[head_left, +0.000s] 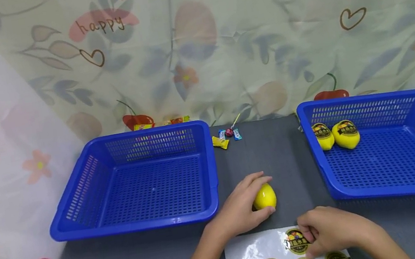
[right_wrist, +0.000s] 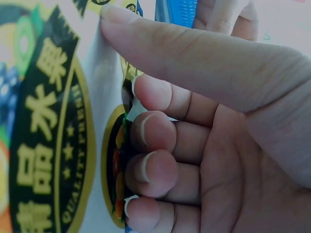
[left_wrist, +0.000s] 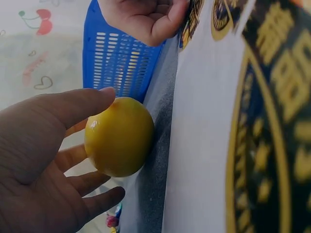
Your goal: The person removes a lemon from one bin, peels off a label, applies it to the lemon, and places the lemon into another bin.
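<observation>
My left hand (head_left: 239, 209) holds a yellow lemon (head_left: 266, 196) near the middle of the table, thumb on the near side and fingers round the far side. The left wrist view shows the thumb tip at the lemon (left_wrist: 119, 138). My right hand (head_left: 337, 227) is over a white sheet (head_left: 252, 246) of round black-and-gold fruit stickers. Its curled fingertips are right at the edge of a sticker (head_left: 294, 242) in the upper row. In the right wrist view the thumb (right_wrist: 165, 41) stretches over the sheet; I cannot tell whether a sticker is pinched.
A blue basket (head_left: 137, 226) with nothing in it stands at left. Another blue basket (head_left: 399, 191), at right, holds two lemons (head_left: 346, 137) bearing stickers. Between them at the back lie a lollipop (head_left: 229, 132) and several wrapped sweets (head_left: 220, 142). A patterned curtain (head_left: 222, 67) hangs behind.
</observation>
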A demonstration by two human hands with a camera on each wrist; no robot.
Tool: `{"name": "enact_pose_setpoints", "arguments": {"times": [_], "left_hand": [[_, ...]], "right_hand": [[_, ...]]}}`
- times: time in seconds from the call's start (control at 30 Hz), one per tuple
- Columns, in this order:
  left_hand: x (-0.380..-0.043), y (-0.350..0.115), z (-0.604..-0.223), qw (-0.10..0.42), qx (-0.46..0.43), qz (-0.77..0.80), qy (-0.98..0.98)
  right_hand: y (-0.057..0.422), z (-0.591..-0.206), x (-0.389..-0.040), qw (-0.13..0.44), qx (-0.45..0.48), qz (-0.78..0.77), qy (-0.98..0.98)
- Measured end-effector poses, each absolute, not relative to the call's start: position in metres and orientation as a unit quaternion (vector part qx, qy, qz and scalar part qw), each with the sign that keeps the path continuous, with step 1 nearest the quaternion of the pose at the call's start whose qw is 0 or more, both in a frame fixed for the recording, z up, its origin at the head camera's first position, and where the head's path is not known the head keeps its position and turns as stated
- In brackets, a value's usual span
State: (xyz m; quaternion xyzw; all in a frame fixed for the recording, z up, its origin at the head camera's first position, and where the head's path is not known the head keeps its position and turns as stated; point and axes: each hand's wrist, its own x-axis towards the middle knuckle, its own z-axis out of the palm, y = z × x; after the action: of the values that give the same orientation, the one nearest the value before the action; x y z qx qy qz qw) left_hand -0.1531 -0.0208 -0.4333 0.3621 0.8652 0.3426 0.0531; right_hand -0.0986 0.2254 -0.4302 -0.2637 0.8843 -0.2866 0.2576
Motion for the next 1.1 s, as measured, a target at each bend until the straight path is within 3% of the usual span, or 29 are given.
{"name": "enact_pose_setpoints", "arguments": {"times": [0.13, 0.33, 0.57, 0.8, 1.1], "left_hand": [[-0.149, -0.020, -0.430, 0.040, 0.359, 0.328, 0.873], [-0.127, -0.009, -0.412, -0.048, 0.381, 0.284, 0.878], [-0.101, 0.008, -0.413, 0.047, 0.351, 0.151, 0.923], [-0.097, 0.018, -0.434, 0.036, 0.309, 0.104, 0.945], [-0.098, 0.018, -0.433, 0.070, 0.288, 0.156, 0.942]], "right_hand": [[0.222, -0.432, -0.099, 0.240, -0.276, -0.288, 0.885], [0.219, -0.433, -0.099, 0.216, -0.292, -0.299, 0.882], [0.219, -0.433, -0.101, 0.241, -0.280, -0.318, 0.873], [0.219, -0.433, -0.102, 0.251, -0.274, -0.315, 0.873], [0.219, -0.433, -0.101, 0.247, -0.272, -0.309, 0.877]]}}
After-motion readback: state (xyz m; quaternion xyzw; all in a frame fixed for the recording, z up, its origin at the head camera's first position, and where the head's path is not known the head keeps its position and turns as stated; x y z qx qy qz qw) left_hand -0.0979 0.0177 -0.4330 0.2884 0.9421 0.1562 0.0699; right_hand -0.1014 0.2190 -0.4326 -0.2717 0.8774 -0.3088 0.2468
